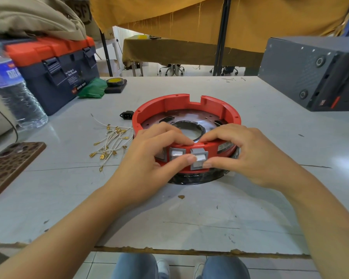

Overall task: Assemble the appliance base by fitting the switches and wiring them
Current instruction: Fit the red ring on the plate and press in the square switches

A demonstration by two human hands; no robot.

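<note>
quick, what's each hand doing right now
Left hand: grips the red base, fingers over its rim, thumb pressing the grey switch.
Right hand: grips the same base, thumb on that switch.

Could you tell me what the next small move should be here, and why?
Probably press the switch squarely into the base until flush. Its grey frame sits crooked and proud of the red wall, beside a seated switch. Both thumbs already rest on it, left hand and right hand bracing the rim.
</note>
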